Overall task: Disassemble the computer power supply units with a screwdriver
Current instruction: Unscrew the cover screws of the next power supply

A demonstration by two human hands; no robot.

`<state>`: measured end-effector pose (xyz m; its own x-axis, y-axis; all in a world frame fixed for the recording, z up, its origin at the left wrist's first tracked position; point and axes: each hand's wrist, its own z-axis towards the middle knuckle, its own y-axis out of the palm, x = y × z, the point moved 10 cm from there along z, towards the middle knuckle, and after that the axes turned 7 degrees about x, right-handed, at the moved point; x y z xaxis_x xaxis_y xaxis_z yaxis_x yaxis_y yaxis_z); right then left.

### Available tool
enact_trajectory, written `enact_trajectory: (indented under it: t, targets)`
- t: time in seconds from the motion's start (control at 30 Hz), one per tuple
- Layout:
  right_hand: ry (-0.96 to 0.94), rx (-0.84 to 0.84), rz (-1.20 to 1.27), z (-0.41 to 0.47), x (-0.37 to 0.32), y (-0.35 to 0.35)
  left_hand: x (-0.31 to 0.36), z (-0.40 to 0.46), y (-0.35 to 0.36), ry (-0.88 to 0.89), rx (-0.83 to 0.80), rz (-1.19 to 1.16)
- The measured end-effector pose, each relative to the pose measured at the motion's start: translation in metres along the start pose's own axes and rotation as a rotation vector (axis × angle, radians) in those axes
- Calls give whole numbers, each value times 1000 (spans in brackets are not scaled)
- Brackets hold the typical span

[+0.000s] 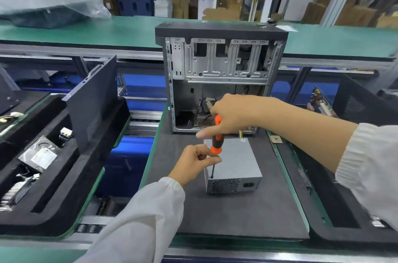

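— How far along is it?

— Early, I'd judge. The power supply unit (233, 166) sits out of the computer case (219, 77), on the dark mat (237, 215) near the person, its cover not yet off. The right hand (231, 115) grips the screwdriver (217, 135), tip down at the unit's near left corner; the left hand (197, 160) pinches the shaft just below the handle.

— And around it?

— A green-edged worktop (288, 178), foam trays (64, 155) with parts at left, and stacked cartons (353, 13) far behind.

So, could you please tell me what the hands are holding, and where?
The right hand grips the screwdriver by its handle; the left hand pinches its shaft below.
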<state>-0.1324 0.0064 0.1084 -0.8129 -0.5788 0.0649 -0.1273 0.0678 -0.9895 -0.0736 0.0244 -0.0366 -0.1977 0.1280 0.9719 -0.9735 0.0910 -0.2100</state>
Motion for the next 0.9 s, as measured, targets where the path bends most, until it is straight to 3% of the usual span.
enact_trajectory:
  t: [0.1, 0.23, 0.37, 0.5, 0.6, 0.73, 0.9]
  targets:
    - [62, 56, -3, 3, 0, 4, 3, 2, 0, -27, -40, -33]
    - [-63, -72, 23, 2, -9, 9, 16, 0, 10, 15, -197, -58]
    - [-141, -257, 101, -8, -13, 13, 19, 4, 4, 39, -162, -33]
    - [124, -184, 223, -11, 10, 12, 19, 7, 5, 26, -108, -68]
    - [209, -108, 31, -8, 17, 12, 17, 9, 3, 19, -60, -71]
    - [38, -32, -70, 0, 2, 9, 15, 10, 3, 11, -29, -72]
    - [-127, -150, -43, -9, -14, 12, 17, 11, 6, 41, -110, -52]
